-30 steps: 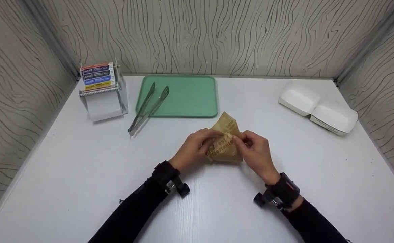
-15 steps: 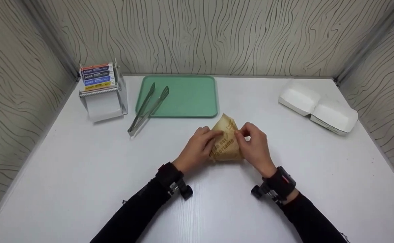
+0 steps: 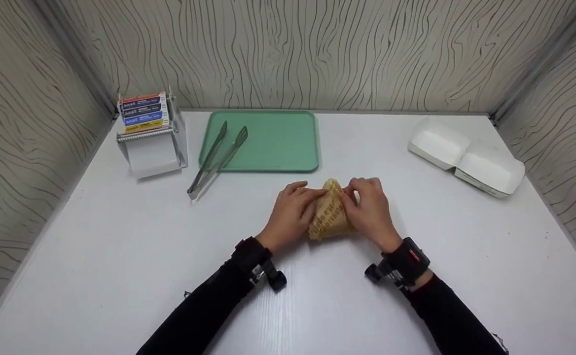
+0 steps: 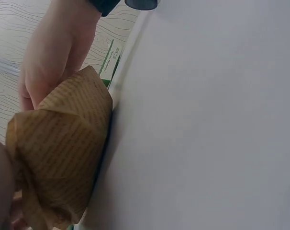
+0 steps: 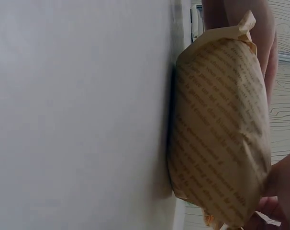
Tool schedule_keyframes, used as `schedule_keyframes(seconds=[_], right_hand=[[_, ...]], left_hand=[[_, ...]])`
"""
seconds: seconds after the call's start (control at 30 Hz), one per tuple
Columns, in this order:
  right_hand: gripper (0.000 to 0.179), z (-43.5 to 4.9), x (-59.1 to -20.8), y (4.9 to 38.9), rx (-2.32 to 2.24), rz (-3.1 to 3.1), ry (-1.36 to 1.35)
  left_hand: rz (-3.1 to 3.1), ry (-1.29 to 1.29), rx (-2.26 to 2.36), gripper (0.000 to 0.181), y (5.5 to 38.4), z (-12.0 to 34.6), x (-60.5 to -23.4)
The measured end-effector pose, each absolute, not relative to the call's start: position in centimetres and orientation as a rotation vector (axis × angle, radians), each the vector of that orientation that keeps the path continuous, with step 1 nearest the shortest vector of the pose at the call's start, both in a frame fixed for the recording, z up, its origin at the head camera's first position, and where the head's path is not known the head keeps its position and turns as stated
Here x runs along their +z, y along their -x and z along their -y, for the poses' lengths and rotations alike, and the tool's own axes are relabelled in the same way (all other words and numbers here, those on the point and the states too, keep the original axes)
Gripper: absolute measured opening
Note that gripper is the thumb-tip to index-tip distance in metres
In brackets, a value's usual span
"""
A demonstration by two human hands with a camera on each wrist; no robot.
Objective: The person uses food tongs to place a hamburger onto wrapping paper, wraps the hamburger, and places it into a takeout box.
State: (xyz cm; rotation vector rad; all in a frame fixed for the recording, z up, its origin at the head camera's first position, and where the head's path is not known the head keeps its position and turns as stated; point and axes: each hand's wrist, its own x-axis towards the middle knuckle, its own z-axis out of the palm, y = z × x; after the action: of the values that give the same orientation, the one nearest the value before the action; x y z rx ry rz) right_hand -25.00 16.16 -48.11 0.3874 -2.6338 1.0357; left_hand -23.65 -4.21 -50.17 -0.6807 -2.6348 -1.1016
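A brown printed paper-wrapped package (image 3: 331,217) lies on the white table in front of the person. My left hand (image 3: 288,214) holds its left side, with the index finger reaching over the top toward the far flap. From the right, my right hand (image 3: 371,212) pinches the paper near that same far corner. In the left wrist view the wrapped package (image 4: 63,148) appears bulging, with folded paper at its edges. The right wrist view shows the package's near side (image 5: 217,124) resting on the table. What is inside the paper is hidden.
Steel tongs (image 3: 209,167) lie partly across a green tray (image 3: 278,143) at the back. A dispenser (image 3: 152,148) with coloured label boxes stands at the back left. An opened white clamshell box (image 3: 438,145) sits at the back right, near the patterned walls.
The package's pointed far flap has been folded down toward the person and now looks shorter. Both hands have shifted slightly, and the right hand has moved up to the far corner.
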Motion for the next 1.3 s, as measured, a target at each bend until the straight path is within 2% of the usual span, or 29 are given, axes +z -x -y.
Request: schedule_keyframes(seconds=[0.2,0.33,0.53,0.63,0.8,0.9,0.97,1.13,1.23,1.3], right_hand=[[0.018,-16.5,-48.6,25.5,1.163,2.683,-0.453],[0.006,-16.6,-48.7,25.6,1.190,2.716,-0.431],[0.021,-16.5,-48.8,25.3,1.046,2.655,-0.622],[0.040,-16.7,-48.7,25.0,0.980,2.762,-0.811],[0.109,-17.4,-48.1,24.6,0.878,2.997,-1.012],[0.126,-17.6,-48.0,24.7,0.776,3.020,-1.057],[0.124,-17.5,-48.0,24.7,0.687,3.003,-1.072],[0.106,-17.0,-48.2,24.6,0.676,2.989,-1.031],[0.097,-16.9,-48.3,24.6,0.755,3.000,-1.004],[0.094,-16.9,-48.4,24.6,0.796,3.010,-0.991]], left_hand=[[2.709,0.650,-1.206,0.037,23.3,3.8,-50.3],[2.711,0.640,-1.249,0.040,23.1,3.6,-50.2],[2.715,0.644,-1.227,0.040,22.9,3.6,-50.4],[2.721,0.635,-1.219,0.040,22.8,3.6,-50.5],[2.730,0.640,-1.219,0.039,22.8,3.6,-50.5],[2.740,0.654,-1.186,0.037,22.8,3.7,-50.5],[2.754,0.665,-1.165,0.036,22.9,3.7,-50.5],[2.787,0.692,-1.195,0.035,23.1,4.1,-50.4],[2.818,0.741,-1.254,0.040,23.2,4.6,-50.2],[2.852,0.796,-1.253,0.050,23.2,4.9,-50.1]])
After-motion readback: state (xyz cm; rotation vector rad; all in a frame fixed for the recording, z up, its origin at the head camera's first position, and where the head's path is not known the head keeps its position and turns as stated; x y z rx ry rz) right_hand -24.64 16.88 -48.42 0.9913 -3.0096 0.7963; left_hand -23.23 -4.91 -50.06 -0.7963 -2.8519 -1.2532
